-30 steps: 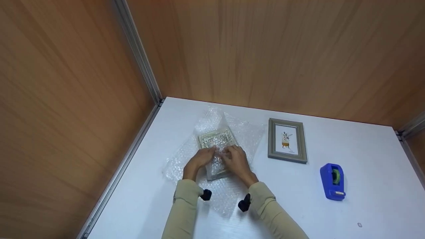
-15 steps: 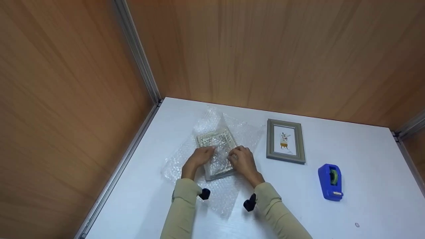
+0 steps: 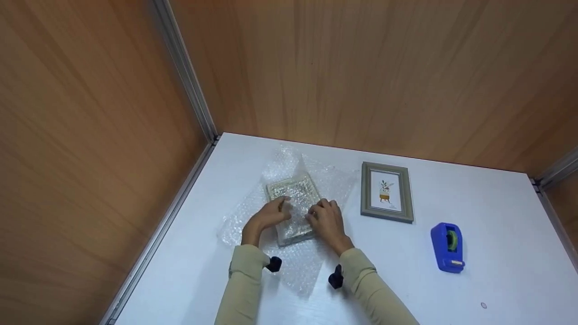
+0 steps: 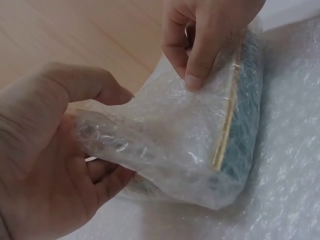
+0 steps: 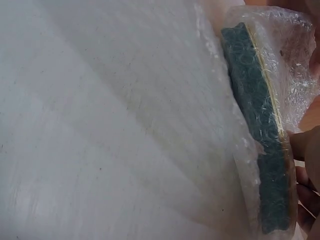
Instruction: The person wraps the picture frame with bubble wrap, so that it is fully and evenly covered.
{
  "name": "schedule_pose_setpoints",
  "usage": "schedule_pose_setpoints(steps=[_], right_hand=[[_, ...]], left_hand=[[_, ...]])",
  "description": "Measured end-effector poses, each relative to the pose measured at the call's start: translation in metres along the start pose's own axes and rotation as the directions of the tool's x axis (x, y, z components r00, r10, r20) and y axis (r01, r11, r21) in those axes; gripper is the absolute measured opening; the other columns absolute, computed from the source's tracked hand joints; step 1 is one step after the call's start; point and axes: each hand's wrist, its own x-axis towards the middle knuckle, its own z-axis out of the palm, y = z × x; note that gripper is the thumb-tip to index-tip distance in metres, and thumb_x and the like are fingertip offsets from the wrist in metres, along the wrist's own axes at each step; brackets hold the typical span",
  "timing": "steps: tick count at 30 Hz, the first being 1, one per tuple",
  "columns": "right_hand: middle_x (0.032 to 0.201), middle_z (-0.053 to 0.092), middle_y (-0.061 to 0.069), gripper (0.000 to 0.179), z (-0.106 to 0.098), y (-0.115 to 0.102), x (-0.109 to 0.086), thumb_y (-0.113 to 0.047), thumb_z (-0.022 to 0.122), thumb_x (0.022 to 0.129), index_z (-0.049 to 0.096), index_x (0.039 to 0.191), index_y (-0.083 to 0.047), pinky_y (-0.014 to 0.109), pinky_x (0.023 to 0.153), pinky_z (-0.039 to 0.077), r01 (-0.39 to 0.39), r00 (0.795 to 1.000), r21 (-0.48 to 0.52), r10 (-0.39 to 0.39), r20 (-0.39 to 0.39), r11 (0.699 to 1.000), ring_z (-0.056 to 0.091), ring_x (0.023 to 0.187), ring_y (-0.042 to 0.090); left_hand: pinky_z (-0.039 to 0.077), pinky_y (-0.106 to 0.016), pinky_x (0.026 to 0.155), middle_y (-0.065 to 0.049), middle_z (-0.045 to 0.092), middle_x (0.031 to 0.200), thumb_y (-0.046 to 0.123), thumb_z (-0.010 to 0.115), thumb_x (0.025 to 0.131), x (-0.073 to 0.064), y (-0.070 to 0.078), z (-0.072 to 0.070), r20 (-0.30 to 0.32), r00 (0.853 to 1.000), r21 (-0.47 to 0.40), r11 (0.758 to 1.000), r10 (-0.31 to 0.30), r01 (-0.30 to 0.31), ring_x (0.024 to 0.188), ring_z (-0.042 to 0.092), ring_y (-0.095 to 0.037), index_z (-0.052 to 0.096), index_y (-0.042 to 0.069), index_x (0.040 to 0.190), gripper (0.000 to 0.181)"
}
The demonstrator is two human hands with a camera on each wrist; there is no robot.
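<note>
A picture frame [image 3: 293,186] with a teal side and gold inner edge lies under bubble wrap [image 4: 180,140]. The wrap is folded over its face, and more of the sheet spreads beneath it. My left hand [image 3: 267,215] is at the left side, thumb and fingers apart, with a loose fold of wrap between them in the left wrist view. Opposite it, my right hand [image 3: 328,222] bends over the right edge and pinches the wrap, its thumb [image 4: 196,75] down on the film. The right wrist view shows the frame's wrapped teal side [image 5: 260,120] close to the right fingers.
To the right lies a second, unwrapped picture frame [image 3: 408,198] with a plant picture. A blue tape dispenser [image 3: 445,259] holding a green-looking roll stands farther right on the white table [image 3: 492,216]. Wooden panels [image 3: 384,81] enclose the back and left.
My right hand has moved from the middle of the wrapped frame to its right edge. The left thumb and fingers have spread apart, and that hand has shifted slightly left.
</note>
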Motion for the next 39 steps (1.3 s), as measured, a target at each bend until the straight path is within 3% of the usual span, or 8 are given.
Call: schedule_pose_setpoints(steps=[3, 7, 10, 17, 23, 27, 32, 39], right_hand=[[0.085, 0.053, -0.002, 0.012, 0.000, 0.000, 0.000, -0.029, 0.069, 0.082, 0.068, 0.079, -0.017, 0.033, 0.071, 0.038, 0.003, 1.000, -0.004, -0.003, 0.008, 1.000, 0.043, 0.080, 0.018], [0.085, 0.053, -0.003, 0.012, -0.001, -0.001, 0.000, -0.029, 0.069, 0.082, 0.068, 0.079, -0.017, 0.032, 0.071, 0.038, 0.010, 1.000, -0.011, -0.010, 0.008, 1.000, 0.043, 0.080, 0.018], [0.084, 0.053, -0.003, 0.012, 0.000, -0.001, 0.000, -0.028, 0.069, 0.083, 0.067, 0.079, -0.017, 0.032, 0.069, 0.038, 0.019, 1.000, -0.025, -0.019, 0.002, 1.000, 0.043, 0.079, 0.018], [0.082, 0.052, -0.001, 0.011, 0.000, -0.003, 0.000, -0.026, 0.069, 0.082, 0.066, 0.079, -0.016, 0.033, 0.068, 0.038, 0.028, 1.000, -0.041, -0.028, -0.002, 0.999, 0.043, 0.078, 0.019], [0.083, 0.054, 0.001, 0.011, 0.001, -0.005, 0.000, -0.022, 0.068, 0.082, 0.063, 0.086, -0.015, 0.035, 0.067, 0.039, 0.027, 0.999, -0.070, -0.030, -0.042, 0.997, 0.045, 0.078, 0.022], [0.088, 0.056, 0.002, 0.013, 0.002, -0.010, -0.001, -0.020, 0.067, 0.083, 0.064, 0.096, -0.017, 0.038, 0.068, 0.040, 0.024, 0.998, -0.085, -0.028, -0.050, 0.996, 0.045, 0.081, 0.024], [0.102, 0.056, 0.006, 0.019, 0.004, -0.020, -0.003, -0.021, 0.066, 0.085, 0.068, 0.104, -0.020, 0.044, 0.079, 0.040, 0.063, 0.998, -0.030, -0.063, -0.006, 0.998, 0.048, 0.091, 0.026], [0.123, 0.054, 0.015, 0.027, 0.006, -0.031, -0.003, -0.034, 0.061, 0.087, 0.069, 0.110, -0.022, 0.050, 0.095, 0.037, 0.134, 0.986, 0.020, -0.135, 0.093, 0.991, 0.045, 0.116, 0.031]], left_hand=[[0.038, -0.045, 0.100, -0.017, 0.042, 0.137, 0.013, 0.059, 0.082, -0.004, 0.001, 0.000, 0.004, 0.999, 0.035, 0.999, 0.041, -0.041, 0.125, 0.040, -0.034, 0.035, 0.008, 0.141, 0.064], [0.025, -0.047, 0.108, -0.017, 0.030, 0.145, 0.014, 0.064, 0.082, -0.008, 0.000, 0.001, -0.034, 0.996, 0.197, 0.977, 0.086, -0.078, 0.134, 0.023, -0.035, 0.038, 0.005, 0.139, 0.063], [0.021, -0.050, 0.109, -0.017, 0.019, 0.150, 0.021, 0.068, 0.082, -0.009, -0.003, 0.000, -0.076, 0.996, 0.288, 0.957, 0.053, -0.028, 0.137, 0.013, -0.036, 0.036, 0.007, 0.141, 0.068], [0.026, -0.056, 0.105, -0.011, 0.013, 0.153, 0.027, 0.069, 0.082, -0.009, -0.015, 0.001, -0.119, 0.992, 0.303, 0.953, 0.039, -0.001, 0.136, 0.016, -0.039, 0.022, 0.016, 0.147, 0.081], [0.032, -0.057, 0.100, -0.011, 0.011, 0.154, 0.031, 0.060, 0.088, -0.009, -0.019, 0.002, -0.091, 0.994, 0.392, 0.920, 0.060, -0.019, 0.131, 0.024, -0.043, 0.033, 0.024, 0.144, 0.062], [0.031, -0.058, 0.100, -0.009, 0.006, 0.154, 0.034, 0.054, 0.092, -0.010, -0.017, 0.002, -0.044, 0.999, 0.421, 0.907, 0.012, 0.008, 0.131, 0.022, -0.045, 0.042, 0.027, 0.139, 0.049], [0.029, -0.061, 0.100, -0.005, 0.002, 0.155, 0.035, 0.053, 0.092, -0.011, -0.012, 0.000, -0.026, 0.998, 0.394, 0.916, -0.065, 0.070, 0.133, 0.018, -0.043, 0.043, 0.030, 0.138, 0.047], [0.030, -0.065, 0.096, -0.003, 0.004, 0.155, 0.045, 0.056, 0.088, -0.009, -0.007, -0.002, -0.027, 0.994, 0.378, 0.920, -0.102, 0.105, 0.133, 0.018, -0.045, 0.045, 0.031, 0.136, 0.052]])
